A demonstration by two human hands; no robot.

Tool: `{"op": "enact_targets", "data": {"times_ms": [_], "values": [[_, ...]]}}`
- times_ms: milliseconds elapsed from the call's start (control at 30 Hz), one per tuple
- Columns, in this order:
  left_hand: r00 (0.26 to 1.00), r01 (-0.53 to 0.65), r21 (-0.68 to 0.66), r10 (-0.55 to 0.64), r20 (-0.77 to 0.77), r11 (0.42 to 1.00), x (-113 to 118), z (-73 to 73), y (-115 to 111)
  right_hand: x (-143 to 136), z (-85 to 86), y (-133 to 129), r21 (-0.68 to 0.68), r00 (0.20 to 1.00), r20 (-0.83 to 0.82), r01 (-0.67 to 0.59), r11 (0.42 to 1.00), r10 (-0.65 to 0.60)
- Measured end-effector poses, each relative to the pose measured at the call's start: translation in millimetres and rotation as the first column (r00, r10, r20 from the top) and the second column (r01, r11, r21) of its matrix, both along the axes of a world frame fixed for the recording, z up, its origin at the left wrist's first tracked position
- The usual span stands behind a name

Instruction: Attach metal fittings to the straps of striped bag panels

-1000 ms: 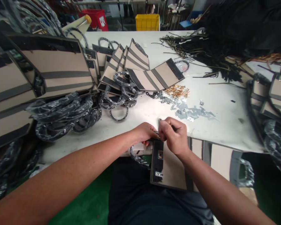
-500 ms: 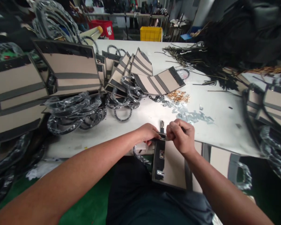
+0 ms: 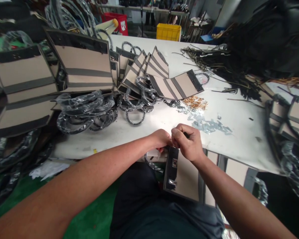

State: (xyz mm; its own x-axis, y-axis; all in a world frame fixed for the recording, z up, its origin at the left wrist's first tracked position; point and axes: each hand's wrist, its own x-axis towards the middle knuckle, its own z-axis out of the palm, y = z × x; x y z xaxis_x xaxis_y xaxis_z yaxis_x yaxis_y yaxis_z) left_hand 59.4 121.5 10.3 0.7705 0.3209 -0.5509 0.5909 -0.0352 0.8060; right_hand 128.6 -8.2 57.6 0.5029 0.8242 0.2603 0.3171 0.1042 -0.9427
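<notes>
A beige panel with black bands (image 3: 188,176) lies at the near table edge, with metal fittings (image 3: 174,162) on its black strip. At its upper left corner, my left hand (image 3: 162,138) is closed, fingertips pressed together by the panel's edge; what they pinch is hidden. My right hand (image 3: 188,141) is a fist right beside it, touching or nearly touching the left fingertips. Something dark shows inside that fist, too small to name. A plastic-wrapped handle (image 3: 153,164) hangs out left of the panel.
Beige and black panels (image 3: 88,61) and wrapped handles (image 3: 82,106) are piled at the left. Silver plates (image 3: 209,124) and gold pieces (image 3: 195,102) lie beyond my hands. Black strips (image 3: 234,73) heap at the right. A yellow crate (image 3: 168,32) stands behind the table.
My right hand has moved left and closer to my left fingertips, covering the metal piece that stood between the hands. The whole view has shifted slightly.
</notes>
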Motion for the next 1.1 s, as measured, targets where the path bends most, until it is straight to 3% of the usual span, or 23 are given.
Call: {"op": "enact_targets", "data": {"times_ms": [167,400,600,733,867,1033,1100], "values": [[0.993,0.12,0.008,-0.12,0.018,0.993,-9.9,10.1,-0.7,7.9,-9.5,-7.8,0.005,0.997,-0.056,0.06,0.998,-0.06],[0.984,0.147,0.042,-0.151,0.097,0.988,-17.0,4.6,-2.0,2.0,7.8,-10.0,0.325,0.975,-0.218,0.101,0.94,-0.03],[0.978,0.154,0.108,-0.167,0.128,0.982,-16.1,3.5,-4.5,1.7,-11.2,-7.7,0.152,0.99,-0.137,0.067,0.986,-0.046],[0.973,0.164,0.108,-0.179,0.147,0.981,-15.5,1.3,-3.2,2.6,-17.1,-10.8,0.2,0.99,-0.134,0.073,0.977,-0.047],[0.974,0.155,0.094,-0.168,0.15,0.983,-15.8,1.0,-3.5,-0.2,-12.3,-15.6,0.19,0.989,-0.144,0.067,0.98,-0.04],[0.983,0.101,0.086,-0.112,0.145,0.991,-15.6,1.0,-6.8,5.3,-4.9,-23.5,0.321,0.986,-0.165,0.082,0.944,-0.03],[0.988,0.065,0.082,-0.076,0.131,0.994,-15.3,1.1,-8.4,8.2,-11.0,-21.7,0.289,0.983,-0.172,0.11,0.951,-0.061]]}}
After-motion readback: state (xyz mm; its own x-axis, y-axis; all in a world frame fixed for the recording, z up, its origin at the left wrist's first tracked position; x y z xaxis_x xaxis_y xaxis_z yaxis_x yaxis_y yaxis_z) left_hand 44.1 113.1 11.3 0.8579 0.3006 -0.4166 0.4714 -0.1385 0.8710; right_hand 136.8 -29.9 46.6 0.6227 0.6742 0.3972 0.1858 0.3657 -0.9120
